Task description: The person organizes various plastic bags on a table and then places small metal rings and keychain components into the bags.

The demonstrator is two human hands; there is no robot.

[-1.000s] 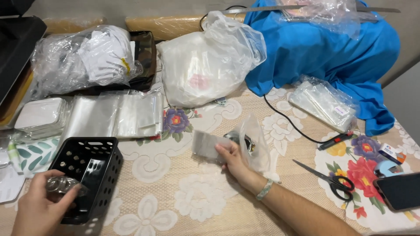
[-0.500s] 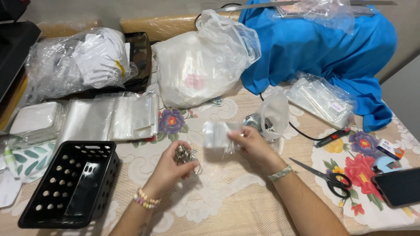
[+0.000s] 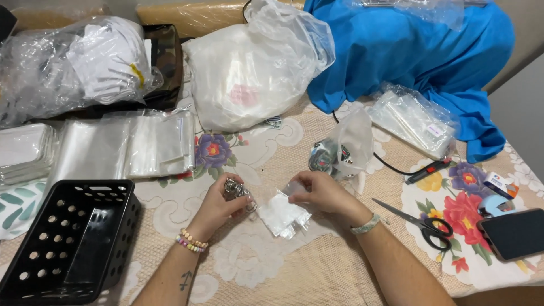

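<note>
At table centre, on the floral cloth: left hand curled tight around a cluster of small metal pieces. Right hand just beside, at 3 o'clock, pinching the upper edge of a small clear bag. Black perforated basket at 9 o'clock; scissors at 3 o'clock, well apart.

The left hand held shiny metal rings, and the right hand pinched a small clear plastic bag, thin and glossy. The table wore a matt lace-patterned cloth; at its left edge stood a black plastic basket, smooth and perforated.
</note>
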